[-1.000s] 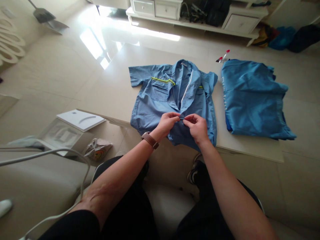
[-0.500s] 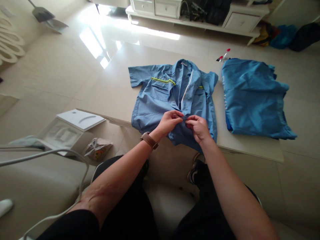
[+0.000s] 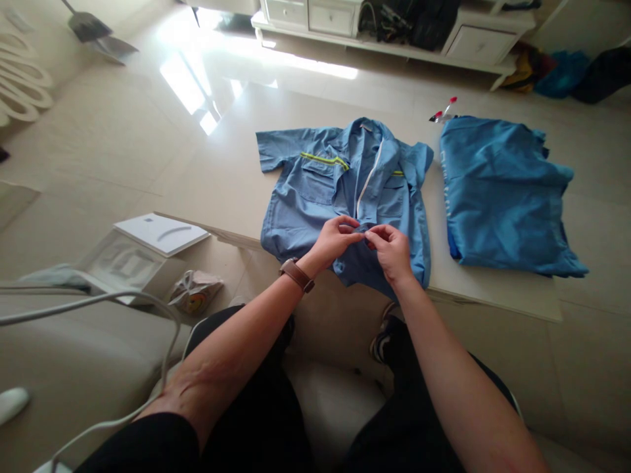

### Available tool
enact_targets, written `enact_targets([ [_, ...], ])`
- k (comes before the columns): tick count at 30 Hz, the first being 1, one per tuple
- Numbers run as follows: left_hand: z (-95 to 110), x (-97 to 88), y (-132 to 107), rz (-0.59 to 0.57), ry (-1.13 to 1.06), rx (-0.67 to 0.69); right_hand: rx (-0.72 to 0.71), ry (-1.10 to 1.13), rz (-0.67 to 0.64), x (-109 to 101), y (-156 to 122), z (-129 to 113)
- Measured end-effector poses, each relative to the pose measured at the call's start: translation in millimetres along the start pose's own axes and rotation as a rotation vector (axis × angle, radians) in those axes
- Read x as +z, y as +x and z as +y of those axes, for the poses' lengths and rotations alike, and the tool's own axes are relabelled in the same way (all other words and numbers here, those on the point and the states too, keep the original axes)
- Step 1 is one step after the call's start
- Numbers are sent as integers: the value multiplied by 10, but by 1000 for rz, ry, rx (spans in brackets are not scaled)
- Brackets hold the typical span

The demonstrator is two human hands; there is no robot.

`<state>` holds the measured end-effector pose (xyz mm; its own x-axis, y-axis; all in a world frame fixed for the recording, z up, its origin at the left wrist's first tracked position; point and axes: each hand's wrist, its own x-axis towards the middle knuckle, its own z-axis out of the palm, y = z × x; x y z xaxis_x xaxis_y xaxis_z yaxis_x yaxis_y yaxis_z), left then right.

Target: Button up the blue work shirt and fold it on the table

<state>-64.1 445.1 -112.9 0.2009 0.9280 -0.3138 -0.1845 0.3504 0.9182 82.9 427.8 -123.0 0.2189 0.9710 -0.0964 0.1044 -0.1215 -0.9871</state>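
Observation:
A blue short-sleeved shirt [image 3: 305,203] with yellow chest stripes lies front up on a pale table [image 3: 211,177], its lower hem hanging over the near edge. The collar and upper front are spread apart, showing a white strip along the opening. My left hand [image 3: 335,240] pinches the front edge low on the shirt. Close beside it, my right hand [image 3: 389,249] grips the same edge between thumb and forefinger. The fingertips of both hands nearly meet; the small piece of fabric between them is mostly hidden.
Right of the shirt lies a folded pile of blue cloth [image 3: 507,197], with a red-capped bottle [image 3: 451,108] behind it. A white box [image 3: 160,233] and a plastic-wrapped packet [image 3: 196,292] are at the left. A cable [image 3: 162,305] loops near my left arm. A white cabinet [image 3: 332,18] stands beyond.
The fingers of both hands have shifted slightly at the shirt's front edge, still pinching it. The whole view has moved a little; the shirt lies as before.

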Motion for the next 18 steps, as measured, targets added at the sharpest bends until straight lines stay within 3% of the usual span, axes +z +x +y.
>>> enact_targets([
  [5, -13, -12, 20, -5, 60, 55, -236, -263, 8, -8, -59, -34],
  [7, -4, -15, 25, -7, 83, 65, -269, -306, 18, -11, -66, -31],
  [14, 59, -38, 3, -21, 131, 54, -3, -68, -20, 9, 0, 68],
  [18, 94, -71, -15, -44, 151, -10, -98, -179, 1, 32, -63, 15],
])
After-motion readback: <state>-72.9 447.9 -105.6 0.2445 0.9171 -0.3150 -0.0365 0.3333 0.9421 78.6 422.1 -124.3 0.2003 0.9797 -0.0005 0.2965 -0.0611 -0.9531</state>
